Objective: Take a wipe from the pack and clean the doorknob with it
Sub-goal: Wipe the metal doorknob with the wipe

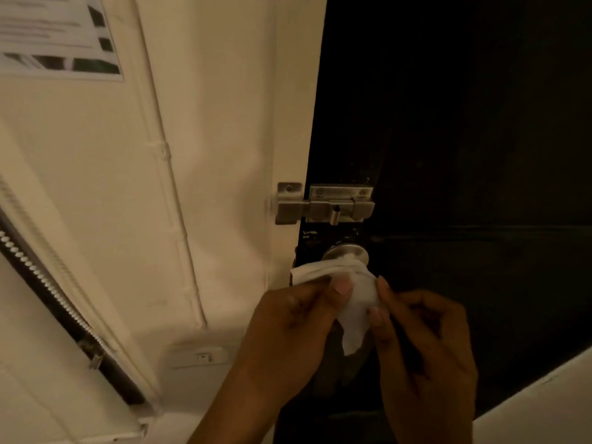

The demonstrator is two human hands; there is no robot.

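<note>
A round silver doorknob (347, 250) sticks out of the dark door (464, 123) near its left edge. A white wipe (355, 299) is draped over the knob's near side and hangs down below it. My left hand (288, 331) pinches the wipe's left part between thumb and fingers. My right hand (426, 341) pinches its right side. Both hands sit just below and in front of the knob. The wipe hides most of the knob's lower half. No wipe pack is in view.
A metal slide bolt (323, 205) spans the door and the cream frame (288, 123) just above the knob. A thin conduit (173, 203) runs down the cream wall on the left. A printed notice (57, 36) hangs top left. A pale surface (544, 405) fills the bottom right corner.
</note>
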